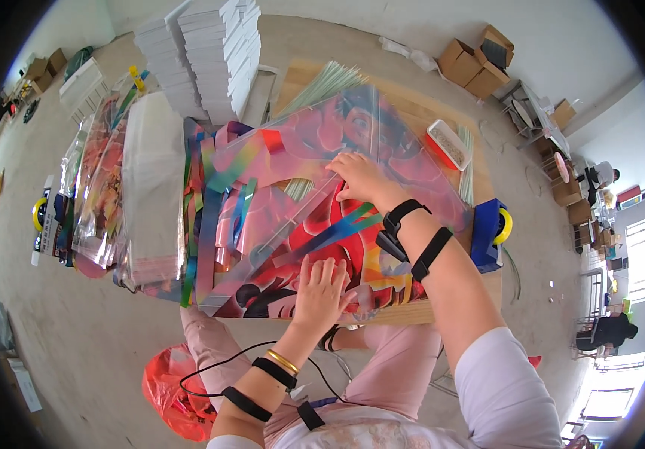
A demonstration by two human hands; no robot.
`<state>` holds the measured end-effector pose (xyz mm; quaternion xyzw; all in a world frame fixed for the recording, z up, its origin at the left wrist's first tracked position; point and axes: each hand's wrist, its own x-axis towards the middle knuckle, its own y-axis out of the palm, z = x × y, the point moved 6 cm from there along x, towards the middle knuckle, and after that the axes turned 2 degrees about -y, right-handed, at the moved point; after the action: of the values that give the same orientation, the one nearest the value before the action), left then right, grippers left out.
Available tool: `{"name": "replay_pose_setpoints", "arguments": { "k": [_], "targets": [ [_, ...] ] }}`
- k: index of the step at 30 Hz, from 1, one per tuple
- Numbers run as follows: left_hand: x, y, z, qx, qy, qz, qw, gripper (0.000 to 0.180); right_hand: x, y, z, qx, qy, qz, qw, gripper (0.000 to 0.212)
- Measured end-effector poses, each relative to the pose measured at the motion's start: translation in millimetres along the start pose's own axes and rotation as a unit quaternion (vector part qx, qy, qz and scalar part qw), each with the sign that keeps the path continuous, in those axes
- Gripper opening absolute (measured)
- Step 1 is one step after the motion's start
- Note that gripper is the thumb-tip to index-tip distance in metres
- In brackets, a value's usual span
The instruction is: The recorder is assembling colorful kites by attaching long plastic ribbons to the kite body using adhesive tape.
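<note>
A red and black printed kite (pixel 315 224) with a cartoon figure lies at the table's near edge, partly covered by a larger pink and blue printed sheet (pixel 307 142). My left hand (pixel 321 292) rests on the print near that edge, fingers spread. Farther off and to the right, my right hand (pixel 365 179) touches the upper edge of the red print, its fingers stretched left and the thumb apart. Between the hands runs a blue-green ribbon (pixel 330 233). More coloured ribbons (pixel 206 194) hang in a bundle on the left.
Clear plastic bags (pixel 154 187) and packed prints (pixel 102 194) lie left. Tall white stacks (pixel 214 60) rise behind. Thin pale rods (pixel 330 84), a red-white tray (pixel 448 145) and a blue tape dispenser (pixel 489 236) lie on the wooden table (pixel 483 157). A red bag (pixel 176 393) sits below.
</note>
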<state>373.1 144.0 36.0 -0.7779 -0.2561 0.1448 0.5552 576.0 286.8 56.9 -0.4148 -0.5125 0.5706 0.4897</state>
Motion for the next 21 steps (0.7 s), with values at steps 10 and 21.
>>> {"name": "replay_pose_setpoints", "arguments": {
  "k": [10,21],
  "targets": [
    [3.2,13.3,15.8,0.028,-0.004,-0.013,1.0,0.073,8.1,-7.8,-3.5,-0.008,-0.025,0.039,0.999,0.065],
    [-0.3,11.4,19.0,0.027,-0.012,-0.002,1.0,0.073,34.0,-5.8,6.2,-0.064,-0.043,0.137,0.988,0.07]
  ]
}}
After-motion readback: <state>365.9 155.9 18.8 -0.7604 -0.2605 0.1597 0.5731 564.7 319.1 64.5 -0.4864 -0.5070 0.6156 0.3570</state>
